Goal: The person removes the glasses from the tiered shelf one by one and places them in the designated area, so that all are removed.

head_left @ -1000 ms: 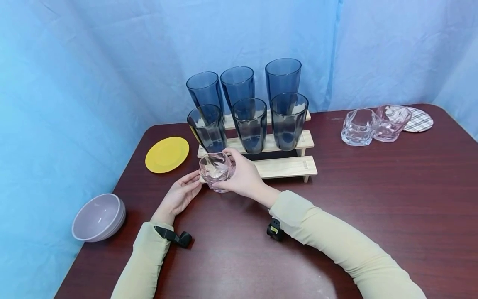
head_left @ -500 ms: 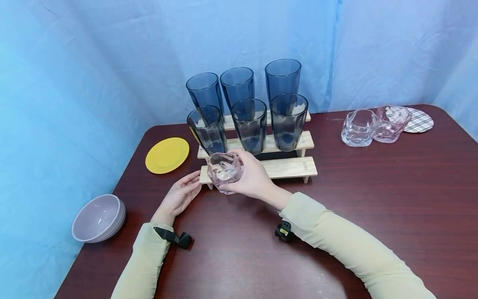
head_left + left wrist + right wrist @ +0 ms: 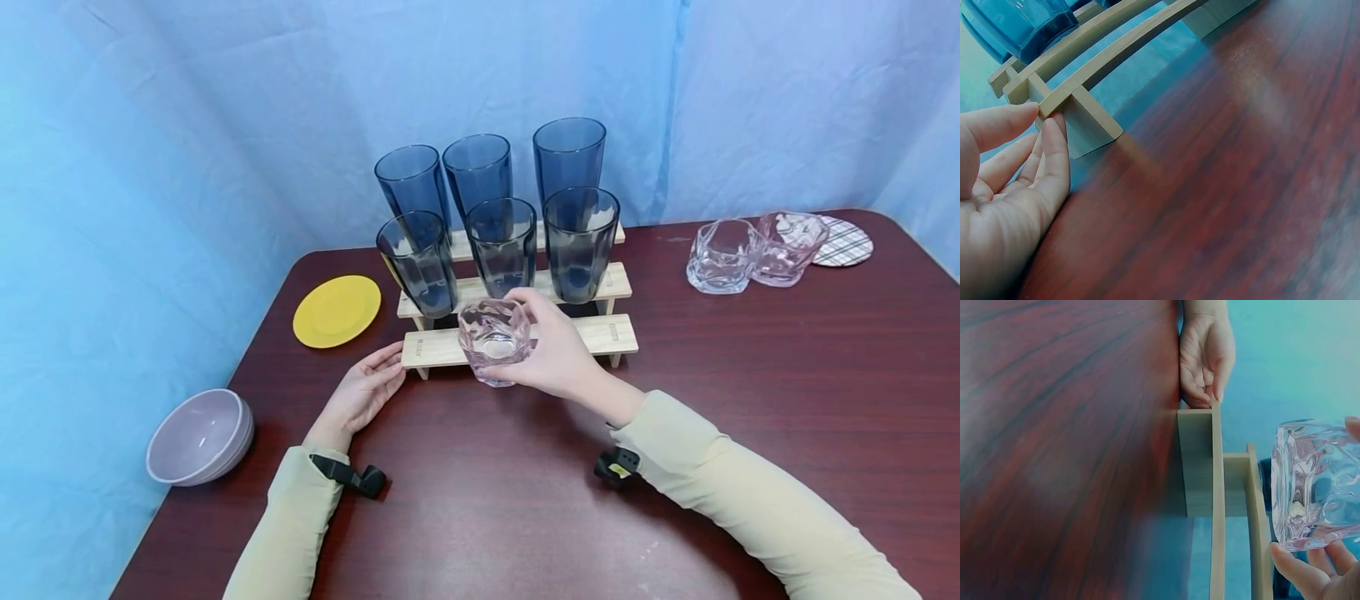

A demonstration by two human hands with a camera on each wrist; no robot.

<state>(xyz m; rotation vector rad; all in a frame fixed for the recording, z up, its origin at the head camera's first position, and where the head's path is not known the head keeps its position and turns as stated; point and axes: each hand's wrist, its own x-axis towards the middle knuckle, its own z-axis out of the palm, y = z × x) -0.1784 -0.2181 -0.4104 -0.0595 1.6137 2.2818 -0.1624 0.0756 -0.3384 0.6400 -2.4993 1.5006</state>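
Note:
My right hand (image 3: pixel 558 350) grips a pink-tinted clear glass with wavy sides (image 3: pixel 491 343), thumb in front and fingers behind. The glass is upright over the front step of a wooden tiered rack (image 3: pixel 435 348); in the right wrist view a gap shows between the glass base (image 3: pixel 1277 487) and the step. At the step's left end, my left hand (image 3: pixel 363 392) pinches the wood between thumb (image 3: pixel 1007 122) and fingertips. Blue-grey tumblers stand upright on the rack, three on the middle step, such as the left one (image 3: pixel 420 267), and three on the back step.
Left of the rack lies a yellow plate (image 3: pixel 337 311); a lilac bowl (image 3: pixel 198 437) is nearer, at the table's left edge. Far right stand a clear glass (image 3: pixel 722 257) and another pinkish glass (image 3: pixel 786 250), beside a checked round coaster (image 3: pixel 843 243). Blue curtains hang behind.
My right hand has moved to the right with the pink glass, from the left end of the front step toward its middle. My left hand has stayed at the step's end.

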